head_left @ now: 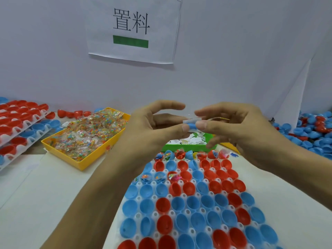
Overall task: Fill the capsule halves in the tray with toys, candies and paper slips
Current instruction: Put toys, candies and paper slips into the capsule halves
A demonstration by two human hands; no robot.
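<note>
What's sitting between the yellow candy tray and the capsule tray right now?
Bare white table, crossed by the left forearm, as the head view shows. Nothing else lies between the yellow candy tray and the capsule tray.

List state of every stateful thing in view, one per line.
Left hand: raised, pinching small blue-and-white item.
Right hand: raised, pinching the same item.
White plastic capsule tray: most red and blue halves empty; far row and a few in the third row filled.
Yellow plastic bin: full of clear candy packets.
Green box: holds paper slips.
Side trays: stacked, halves empty.
</note>
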